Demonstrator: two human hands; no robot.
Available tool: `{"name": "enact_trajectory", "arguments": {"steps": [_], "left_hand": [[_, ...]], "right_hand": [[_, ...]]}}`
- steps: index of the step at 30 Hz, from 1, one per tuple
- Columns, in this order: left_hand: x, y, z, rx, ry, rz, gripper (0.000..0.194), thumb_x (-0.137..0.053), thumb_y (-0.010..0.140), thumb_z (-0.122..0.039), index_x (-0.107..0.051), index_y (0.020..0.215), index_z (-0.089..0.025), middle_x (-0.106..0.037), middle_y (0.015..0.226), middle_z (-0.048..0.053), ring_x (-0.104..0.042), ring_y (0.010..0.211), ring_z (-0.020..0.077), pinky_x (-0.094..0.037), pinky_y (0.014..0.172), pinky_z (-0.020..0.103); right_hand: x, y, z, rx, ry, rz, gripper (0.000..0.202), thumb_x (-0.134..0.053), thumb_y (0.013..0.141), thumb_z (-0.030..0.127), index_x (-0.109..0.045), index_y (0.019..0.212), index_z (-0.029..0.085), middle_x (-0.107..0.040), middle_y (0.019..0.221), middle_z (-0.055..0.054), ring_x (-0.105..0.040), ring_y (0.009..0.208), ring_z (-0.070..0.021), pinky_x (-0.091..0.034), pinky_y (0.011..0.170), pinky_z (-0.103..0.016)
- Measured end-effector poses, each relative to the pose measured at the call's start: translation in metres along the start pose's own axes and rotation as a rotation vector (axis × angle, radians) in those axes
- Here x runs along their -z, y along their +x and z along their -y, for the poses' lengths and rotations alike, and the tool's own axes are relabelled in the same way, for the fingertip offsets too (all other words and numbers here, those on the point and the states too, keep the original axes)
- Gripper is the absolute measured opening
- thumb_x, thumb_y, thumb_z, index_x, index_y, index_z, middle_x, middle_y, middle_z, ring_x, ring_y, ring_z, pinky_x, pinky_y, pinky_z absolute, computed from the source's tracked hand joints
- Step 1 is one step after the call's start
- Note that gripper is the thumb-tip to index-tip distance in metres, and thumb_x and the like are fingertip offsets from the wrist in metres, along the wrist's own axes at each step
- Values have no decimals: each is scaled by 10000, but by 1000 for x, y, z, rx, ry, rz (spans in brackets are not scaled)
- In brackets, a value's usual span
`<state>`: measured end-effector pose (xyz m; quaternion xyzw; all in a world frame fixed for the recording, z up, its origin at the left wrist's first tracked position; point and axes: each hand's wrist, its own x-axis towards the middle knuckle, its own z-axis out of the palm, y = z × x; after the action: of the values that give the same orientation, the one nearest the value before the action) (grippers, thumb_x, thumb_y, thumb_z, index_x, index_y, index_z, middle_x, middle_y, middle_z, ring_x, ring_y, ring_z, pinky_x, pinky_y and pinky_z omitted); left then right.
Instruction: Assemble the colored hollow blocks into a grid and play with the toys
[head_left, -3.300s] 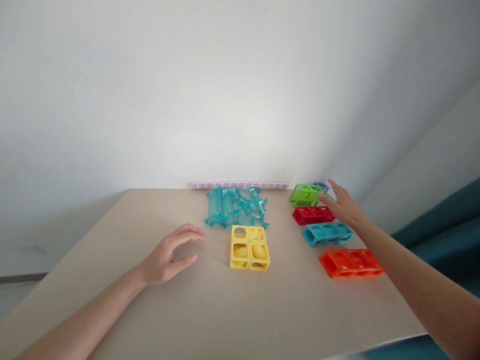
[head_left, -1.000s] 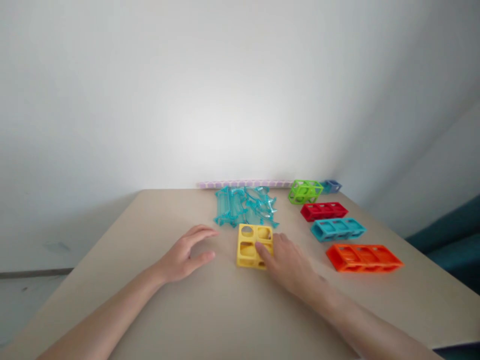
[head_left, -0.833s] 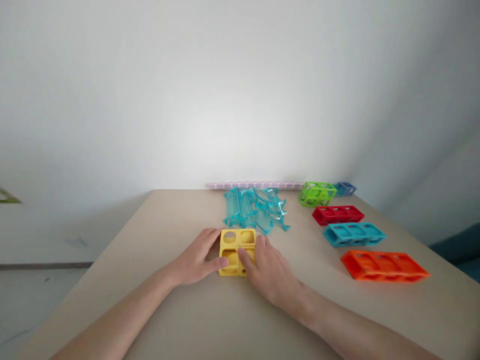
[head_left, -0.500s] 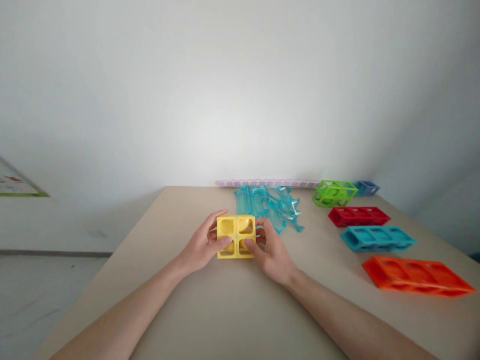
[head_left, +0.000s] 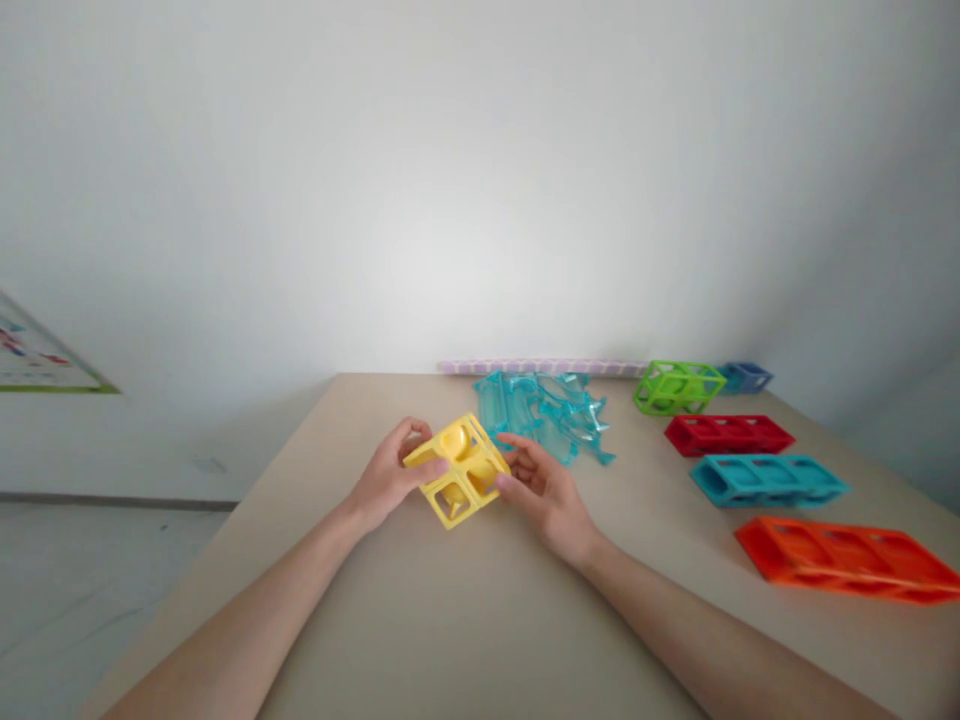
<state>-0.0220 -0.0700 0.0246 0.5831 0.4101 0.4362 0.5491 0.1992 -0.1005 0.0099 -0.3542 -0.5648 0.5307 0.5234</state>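
A yellow block [head_left: 459, 468] with square frames and round hollows is held above the table, turned so that one corner points down. My left hand [head_left: 386, 475] grips its left side, thumb across the front and fingers partly hidden behind. On the right corner of the block rests the thumb of my right hand [head_left: 551, 500]; its fingers curl beside and behind that edge. Just beyond the hands lies a pile of clear turquoise plastic pieces [head_left: 555, 415].
Along the right side of the table [head_left: 465, 630] lie orange [head_left: 847, 560], blue [head_left: 769, 480] and red [head_left: 727, 435] frame blocks. Farther back are a green block [head_left: 679, 388] and a dark blue one [head_left: 748, 377]. A patterned lilac strip [head_left: 540, 367] runs along the wall.
The yellow block has turned from square-on to a slanted, corner-down position. My left thumb now lies farther left on it, and my right hand touches its right corner.
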Motion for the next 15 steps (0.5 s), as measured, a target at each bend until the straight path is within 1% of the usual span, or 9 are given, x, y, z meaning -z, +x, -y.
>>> {"name": "enact_trajectory", "arguments": {"steps": [2,3,4,5,6,8,10,12,15], "left_hand": [[-1,-2,-4,47,-46,136,556,-798,657,-322,-523,1126,-204,-682,960,29,-650,812,196,-512,676,270],[-2,-3,-6,64,-61,200,595,-800,654,-312,-522,1167,-197,-682,1005,48,-652,855,211,-520,709,289],[-4,-4,-7,70,-68,243,588,-799,656,-307,-539,1168,-181,-681,1016,61,-650,874,218,-522,731,298],[-5,-4,-7,71,-75,262,559,-794,665,-306,-559,1151,-165,-682,1015,70,-648,881,220,-521,744,302],[-6,-4,-7,70,-82,260,533,-789,673,-306,-573,1136,-154,-684,1011,74,-648,877,220,-521,749,305],[-6,-3,-6,72,-96,219,528,-794,666,-302,-586,1127,-149,-692,994,75,-654,858,220,-522,742,309],[-5,-1,-4,84,-100,182,538,-812,637,-289,-602,1112,-147,-700,983,76,-660,846,223,-525,739,312],[-5,0,-2,98,-98,156,515,-818,628,-291,-621,1079,-142,-706,959,77,-665,818,218,-528,716,304],[-6,1,1,143,-118,113,441,-781,679,-348,-641,1041,-139,-704,891,78,-665,731,203,-527,612,279]], "right_hand": [[0,0,2,11,-2,-15,476,-709,782,430,-547,1178,221,-640,853,-19,-611,723,-152,-509,630,-280],[0,0,2,9,-7,-23,460,-702,787,436,-555,1166,221,-629,834,-13,-597,666,-137,-501,578,-265],[0,0,3,5,-10,-31,454,-699,788,441,-556,1159,222,-618,837,-8,-577,605,-118,-487,522,-251],[0,0,2,-1,-12,-43,458,-698,787,444,-550,1161,224,-610,863,-7,-555,545,-98,-471,470,-239],[-1,0,2,-8,-13,-54,471,-698,787,445,-535,1172,229,-605,908,-11,-533,494,-78,-455,424,-231],[-3,-1,1,-13,-3,-68,511,-697,785,446,-492,1207,244,-600,1009,-29,-520,439,-59,-449,374,-230],[-5,-1,0,-6,11,-67,537,-698,785,444,-461,1229,257,-603,1055,-42,-559,463,-76,-489,392,-247],[-6,-1,-1,10,-27,-88,544,-712,774,435,-465,1225,259,-615,1045,-43,-599,524,-103,-529,441,-266],[-4,0,-1,57,-191,-133,519,-722,771,414,-501,1209,247,-643,955,-35,-623,594,-136,-560,504,-285]]}}
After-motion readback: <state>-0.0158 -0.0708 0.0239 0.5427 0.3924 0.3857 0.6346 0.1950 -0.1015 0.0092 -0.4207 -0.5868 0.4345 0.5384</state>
